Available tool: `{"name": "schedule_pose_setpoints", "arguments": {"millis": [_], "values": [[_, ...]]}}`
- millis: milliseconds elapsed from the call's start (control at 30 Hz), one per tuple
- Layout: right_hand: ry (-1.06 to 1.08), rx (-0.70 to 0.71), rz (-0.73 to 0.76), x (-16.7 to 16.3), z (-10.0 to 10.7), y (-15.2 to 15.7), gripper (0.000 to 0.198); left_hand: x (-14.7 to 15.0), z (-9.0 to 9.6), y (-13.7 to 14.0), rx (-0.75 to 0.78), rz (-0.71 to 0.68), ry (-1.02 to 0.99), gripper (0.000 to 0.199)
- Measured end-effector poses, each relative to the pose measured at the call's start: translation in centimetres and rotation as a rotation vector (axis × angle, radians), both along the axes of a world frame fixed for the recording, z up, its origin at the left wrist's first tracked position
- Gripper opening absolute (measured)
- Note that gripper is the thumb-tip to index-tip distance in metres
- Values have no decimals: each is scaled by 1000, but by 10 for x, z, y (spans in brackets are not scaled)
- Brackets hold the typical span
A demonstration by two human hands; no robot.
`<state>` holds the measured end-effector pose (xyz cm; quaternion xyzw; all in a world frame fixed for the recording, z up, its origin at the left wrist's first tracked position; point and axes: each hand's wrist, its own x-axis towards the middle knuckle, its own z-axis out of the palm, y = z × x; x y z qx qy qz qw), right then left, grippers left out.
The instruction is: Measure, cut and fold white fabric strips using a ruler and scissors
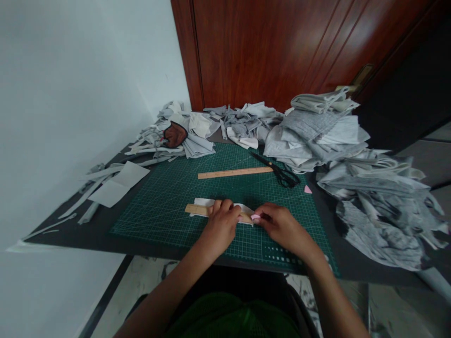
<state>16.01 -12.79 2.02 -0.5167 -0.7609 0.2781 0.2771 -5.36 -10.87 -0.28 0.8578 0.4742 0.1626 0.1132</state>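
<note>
On the green cutting mat (148, 206), a white strip of cloth (203, 202) lies beneath a wooden ruler (196, 210). My left hand (223, 223) is closed, its bent fingers pressing the ruler down on the cloth around its middle. A small pink piece of tailor's chalk (255, 217) is pinched in my right hand (280, 224), at the right end of ruler and cloth. Farther back on the mat rest a second wooden ruler (234, 173) and black-handled scissors (283, 176), whose pivot area meets the ruler's right end.
Another pink chalk piece (307, 189) lies at the mat's right edge. Piles of grey fabric (317, 131) line the back, with more grey cloth (384, 211) on the right. Left are white sheets (120, 184) and fabric strips. A brown, dark-edged piece (175, 134) tops the left pile.
</note>
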Motion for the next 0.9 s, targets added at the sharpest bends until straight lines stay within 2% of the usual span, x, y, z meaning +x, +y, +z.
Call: {"name": "schedule_pose_setpoints", "arguments": {"millis": [333,533,900], "values": [[-112,5,26,-4,-3,-3,17,1,2,1,7,7,5,15],[-102,-20,81,-5,4,-8,19,3,2,-3,51,11,-12,1],[-65,-23,54,-1,0,-2,15,5,3,-5,50,47,-10,10]]}}
